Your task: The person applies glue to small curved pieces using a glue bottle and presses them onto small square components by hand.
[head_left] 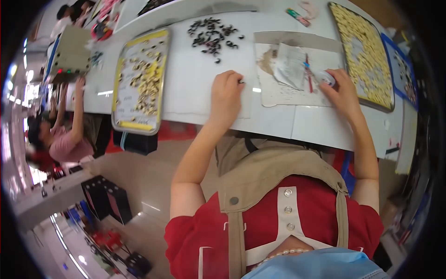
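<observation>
A black piece (241, 82) is pinched by the left hand (226, 96), a pale object (327, 78) (what, unclear) by the right hand (343, 91)!

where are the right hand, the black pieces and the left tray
Right hand (344, 93): head view, back of the hand
Black pieces (214, 44): head view, middle of the cluster
Left tray (134, 125): head view, yellow strip at near end

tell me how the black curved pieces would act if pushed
The black curved pieces look small, so they're probably light. Lying loose on the smooth-looking white surface, they'd likely slide and scatter. Their hooked shapes might snag together.
</observation>
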A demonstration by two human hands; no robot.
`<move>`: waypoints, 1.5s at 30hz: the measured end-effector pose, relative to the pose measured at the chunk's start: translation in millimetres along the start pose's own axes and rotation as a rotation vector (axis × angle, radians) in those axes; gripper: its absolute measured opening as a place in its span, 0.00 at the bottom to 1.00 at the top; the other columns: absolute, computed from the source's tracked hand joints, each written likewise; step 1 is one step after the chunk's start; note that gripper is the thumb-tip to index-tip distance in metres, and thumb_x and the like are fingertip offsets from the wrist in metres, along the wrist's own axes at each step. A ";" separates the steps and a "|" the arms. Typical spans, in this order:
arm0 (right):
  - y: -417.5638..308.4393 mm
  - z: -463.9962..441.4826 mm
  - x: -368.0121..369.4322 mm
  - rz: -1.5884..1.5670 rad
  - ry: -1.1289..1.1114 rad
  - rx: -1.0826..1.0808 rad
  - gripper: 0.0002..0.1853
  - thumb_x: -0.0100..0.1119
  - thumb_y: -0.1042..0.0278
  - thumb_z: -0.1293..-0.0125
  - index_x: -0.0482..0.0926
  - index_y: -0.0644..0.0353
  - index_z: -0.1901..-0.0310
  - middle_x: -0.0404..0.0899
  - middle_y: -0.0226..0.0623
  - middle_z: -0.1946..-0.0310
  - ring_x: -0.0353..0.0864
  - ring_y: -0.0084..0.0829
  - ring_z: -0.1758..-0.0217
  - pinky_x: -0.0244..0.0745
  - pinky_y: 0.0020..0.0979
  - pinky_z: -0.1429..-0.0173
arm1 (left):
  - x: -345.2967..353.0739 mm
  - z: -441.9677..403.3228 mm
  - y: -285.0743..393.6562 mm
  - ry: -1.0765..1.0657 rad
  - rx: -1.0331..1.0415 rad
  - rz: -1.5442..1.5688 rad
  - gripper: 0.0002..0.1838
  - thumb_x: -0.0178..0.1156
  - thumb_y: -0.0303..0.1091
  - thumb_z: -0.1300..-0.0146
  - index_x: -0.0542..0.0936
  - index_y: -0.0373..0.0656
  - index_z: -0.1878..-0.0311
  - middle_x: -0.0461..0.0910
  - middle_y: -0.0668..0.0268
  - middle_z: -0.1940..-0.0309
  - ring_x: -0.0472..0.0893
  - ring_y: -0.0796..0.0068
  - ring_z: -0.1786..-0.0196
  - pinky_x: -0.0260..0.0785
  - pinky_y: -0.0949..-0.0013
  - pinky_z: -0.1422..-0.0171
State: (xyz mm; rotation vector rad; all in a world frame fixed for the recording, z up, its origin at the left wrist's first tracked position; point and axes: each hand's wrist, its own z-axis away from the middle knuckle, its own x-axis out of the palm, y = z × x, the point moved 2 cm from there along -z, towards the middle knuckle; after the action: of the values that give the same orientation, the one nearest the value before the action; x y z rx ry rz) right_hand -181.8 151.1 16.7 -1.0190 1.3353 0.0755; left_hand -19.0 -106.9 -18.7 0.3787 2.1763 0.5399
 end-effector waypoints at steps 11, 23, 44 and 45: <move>-12.4 58.6 9.1 -0.941 0.147 0.283 0.15 0.56 0.65 0.38 0.68 0.64 0.54 0.73 0.31 0.71 0.72 0.19 0.68 0.67 0.20 0.64 | 7.7 32.4 82.8 -0.155 -1.009 1.393 0.10 0.59 0.22 0.45 0.75 0.37 0.58 0.78 0.63 0.66 0.77 0.74 0.63 0.69 0.73 0.56; -42.9 99.2 6.6 -0.940 0.232 0.152 0.12 0.60 0.67 0.43 0.72 0.64 0.62 0.73 0.28 0.74 0.68 0.16 0.76 0.64 0.17 0.70 | 16.6 46.5 111.3 -0.168 -1.071 1.439 0.16 0.62 0.20 0.49 0.76 0.34 0.55 0.79 0.61 0.67 0.79 0.72 0.64 0.71 0.72 0.58; -72.6 93.7 2.5 -0.454 0.236 -0.357 0.18 0.68 0.74 0.55 0.73 0.64 0.61 0.70 0.33 0.82 0.66 0.24 0.84 0.60 0.24 0.80 | 11.4 50.6 104.1 -0.230 -1.076 1.472 0.16 0.62 0.21 0.47 0.75 0.35 0.53 0.79 0.61 0.68 0.80 0.72 0.63 0.70 0.77 0.61; -73.6 92.9 2.2 -0.440 0.237 -0.370 0.18 0.68 0.74 0.55 0.73 0.64 0.62 0.70 0.33 0.82 0.67 0.25 0.84 0.60 0.24 0.81 | 11.4 50.6 103.9 -0.227 -1.070 1.476 0.16 0.62 0.21 0.47 0.75 0.35 0.53 0.79 0.61 0.68 0.80 0.73 0.63 0.70 0.78 0.61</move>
State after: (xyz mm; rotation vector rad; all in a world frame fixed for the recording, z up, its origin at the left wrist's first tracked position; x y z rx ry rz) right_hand -67.9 166.3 46.3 -1.6585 1.3042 -0.1394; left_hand 22.8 0.2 -2.2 1.2725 0.7793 2.1160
